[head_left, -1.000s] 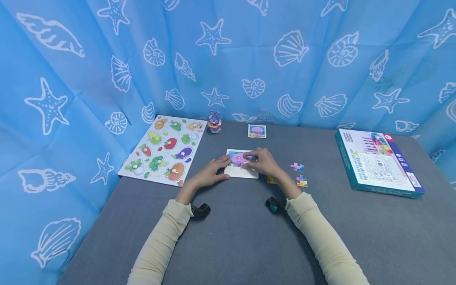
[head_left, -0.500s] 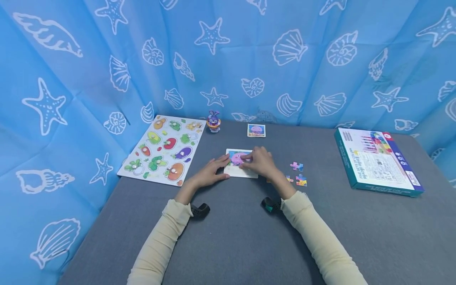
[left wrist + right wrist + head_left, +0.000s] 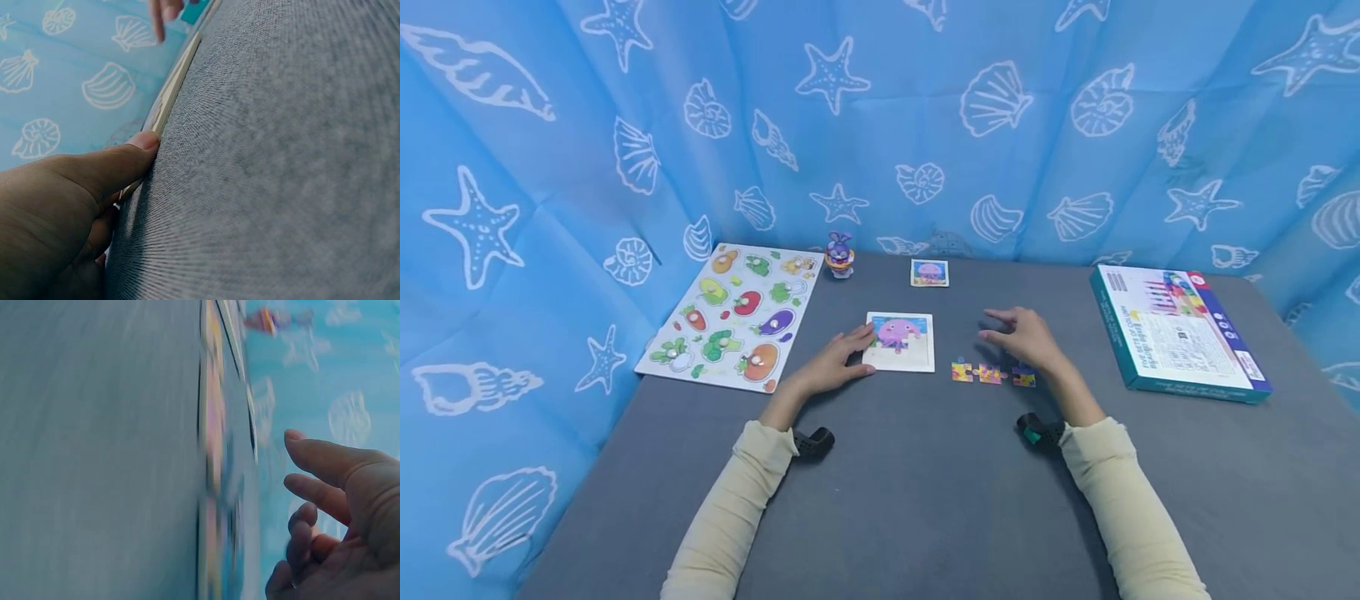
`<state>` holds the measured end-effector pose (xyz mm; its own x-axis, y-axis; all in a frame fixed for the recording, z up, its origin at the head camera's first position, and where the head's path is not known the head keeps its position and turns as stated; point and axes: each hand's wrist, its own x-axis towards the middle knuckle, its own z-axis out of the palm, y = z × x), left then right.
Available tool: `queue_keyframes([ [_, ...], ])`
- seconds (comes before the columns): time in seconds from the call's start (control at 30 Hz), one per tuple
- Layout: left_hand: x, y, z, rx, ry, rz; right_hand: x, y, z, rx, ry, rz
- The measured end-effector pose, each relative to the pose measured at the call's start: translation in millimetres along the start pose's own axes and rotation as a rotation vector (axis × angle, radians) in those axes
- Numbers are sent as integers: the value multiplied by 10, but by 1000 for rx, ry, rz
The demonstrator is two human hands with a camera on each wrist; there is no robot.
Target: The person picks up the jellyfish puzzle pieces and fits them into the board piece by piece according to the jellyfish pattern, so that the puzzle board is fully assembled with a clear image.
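My left hand [image 3: 838, 362] rests at the left side of a shallow jigsaw board [image 3: 898, 364], its fingers fairly straight. In the left wrist view, the thumb of that hand [image 3: 69, 206] touches the board's edge [image 3: 169, 103]. A pink octopus picture [image 3: 897, 330] fills the upper part of the board; bare pale wood shows lower right. My right hand [image 3: 1028, 337] hovers by loose jigsaw pieces, such as a yellow one [image 3: 962, 372] and a pink-and-yellow one [image 3: 990, 374]. In the right wrist view, the right hand's [image 3: 344, 512] thumb and fingers are apart, with nothing held.
A small octopus picture card [image 3: 929, 273] lies behind the board, with a purple rabbit figure [image 3: 839, 255] to its left. At left is a vegetable peg puzzle [image 3: 730, 321]. A flat box [image 3: 1180, 333] lies at right. A blue curtain [image 3: 880, 125] hangs behind the table.
My right hand has left the jigsaw board and moved right to the loose pieces, its fingers spreading. The octopus picture is now uncovered. My left hand has stayed at the board's left edge.
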<state>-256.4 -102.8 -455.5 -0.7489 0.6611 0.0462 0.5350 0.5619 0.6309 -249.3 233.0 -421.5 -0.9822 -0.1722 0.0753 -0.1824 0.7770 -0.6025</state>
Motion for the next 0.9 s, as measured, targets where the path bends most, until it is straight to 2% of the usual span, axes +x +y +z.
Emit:
queue_keyframes([
  [0.2,-8,6,-22,12,1,-10,-255,315,-289,8,-45,76],
  [0.37,4,14,-6,15,-3,-2,-364,403,-341,13,-75,106],
  [0.5,0,27,-3,9,-8,-3,-341,431,-311,-2,-78,126],
  [0.67,6,24,-5,6,-10,-4,-297,451,-281,-6,-40,139],
  [0.9,-8,4,-7,8,-13,-5,-269,450,-259,-26,-29,103],
])
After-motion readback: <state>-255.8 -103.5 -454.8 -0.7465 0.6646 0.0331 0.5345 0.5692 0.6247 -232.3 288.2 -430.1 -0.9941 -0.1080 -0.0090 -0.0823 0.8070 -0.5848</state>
